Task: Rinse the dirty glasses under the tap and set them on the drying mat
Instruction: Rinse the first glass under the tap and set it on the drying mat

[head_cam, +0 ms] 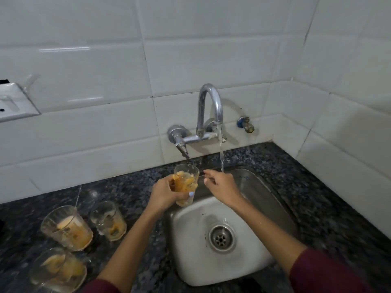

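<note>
My left hand (164,194) grips a dirty glass (186,183) smeared with orange residue, upright over the sink's left rim. My right hand (221,186) hovers beside it over the sink (190,261), fingers loosely curled, holding nothing. Water streams from the tap (209,106) and falls just behind my right hand's fingers. Three more dirty glasses stand on the counter to the left: one large (67,228), one smaller (109,220), one at the bottom edge (57,270). No drying mat is in view.
Dark speckled granite counter (328,197) surrounds the steel sink, with its drain (221,237) in the middle. White tiled walls close the back and right. A small valve (245,123) sticks out of the wall right of the tap. A white switch plate (14,102) is on the left wall.
</note>
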{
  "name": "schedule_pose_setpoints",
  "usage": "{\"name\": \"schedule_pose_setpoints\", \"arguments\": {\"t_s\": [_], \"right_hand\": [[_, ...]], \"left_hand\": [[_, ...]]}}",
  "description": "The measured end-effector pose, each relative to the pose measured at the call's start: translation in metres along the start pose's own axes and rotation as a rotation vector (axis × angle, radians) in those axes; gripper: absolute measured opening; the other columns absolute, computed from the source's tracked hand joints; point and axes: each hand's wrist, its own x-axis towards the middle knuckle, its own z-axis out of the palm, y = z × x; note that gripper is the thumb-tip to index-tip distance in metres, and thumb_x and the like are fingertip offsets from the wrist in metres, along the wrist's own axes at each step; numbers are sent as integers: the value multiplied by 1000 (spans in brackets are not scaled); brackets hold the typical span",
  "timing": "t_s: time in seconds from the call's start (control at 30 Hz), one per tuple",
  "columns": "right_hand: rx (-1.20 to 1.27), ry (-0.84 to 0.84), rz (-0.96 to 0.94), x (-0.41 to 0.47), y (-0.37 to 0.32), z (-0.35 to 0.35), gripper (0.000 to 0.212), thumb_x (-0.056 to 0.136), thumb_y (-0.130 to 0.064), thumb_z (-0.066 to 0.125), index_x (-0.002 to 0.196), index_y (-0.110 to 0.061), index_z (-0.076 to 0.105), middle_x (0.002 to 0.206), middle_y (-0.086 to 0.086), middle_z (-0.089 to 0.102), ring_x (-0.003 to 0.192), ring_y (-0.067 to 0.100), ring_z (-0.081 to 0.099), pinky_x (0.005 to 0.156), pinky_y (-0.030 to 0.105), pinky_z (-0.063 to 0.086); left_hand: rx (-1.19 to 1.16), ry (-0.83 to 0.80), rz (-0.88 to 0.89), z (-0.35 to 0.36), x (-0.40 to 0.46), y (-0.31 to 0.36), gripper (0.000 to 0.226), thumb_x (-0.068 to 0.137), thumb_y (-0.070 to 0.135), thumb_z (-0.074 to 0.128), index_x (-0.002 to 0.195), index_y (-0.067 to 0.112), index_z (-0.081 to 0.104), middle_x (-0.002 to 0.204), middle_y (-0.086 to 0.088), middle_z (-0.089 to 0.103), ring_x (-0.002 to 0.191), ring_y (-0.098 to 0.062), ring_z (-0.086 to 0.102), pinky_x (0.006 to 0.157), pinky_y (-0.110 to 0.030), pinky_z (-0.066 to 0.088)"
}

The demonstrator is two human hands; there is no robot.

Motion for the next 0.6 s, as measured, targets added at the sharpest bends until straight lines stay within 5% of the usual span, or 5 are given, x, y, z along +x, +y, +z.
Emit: {"name": "schedule_pose_setpoints", "arguments": {"t_s": [0.23,0.37,0.43,0.5,0.6], "right_hand": [[16,229,-341,-30,26,-41,28,87,-12,57,114,-15,65,106,2,70,97,9,63,87,26,50],[-326,-185,-538,-14,23,-51,41,88,-38,54,124,-20,54,119,1,61,114,13,49,101,32,31],[-412,-292,-504,-2,22,-48,32,89,-38,51,112,-17,58,107,4,66,102,17,55,96,38,37],[-259,-263,-434,7,16,-49,20,88,-29,56,97,-13,64,90,9,69,84,20,61,81,36,46],[151,-122,-250,16,-1,-49,11,85,-14,63,92,-10,70,86,6,70,82,17,63,78,30,49]], "left_hand": [[-5,-85,48,38,-2,6,61,47,28,91,103,19,69,96,0,75,89,-16,71,84,-37,58],[13,-109,124,51,0,17,54,50,22,89,101,21,70,89,1,74,83,-12,69,77,-26,55],[55,-131,177,50,3,25,50,57,12,87,101,29,69,91,2,74,83,-7,68,76,-19,52],[8,-141,183,44,7,28,55,61,9,86,107,32,66,97,4,73,88,-6,68,78,-15,51],[-399,19,145,48,11,24,63,56,28,88,113,19,64,99,4,73,90,-12,69,75,-21,56]]}}
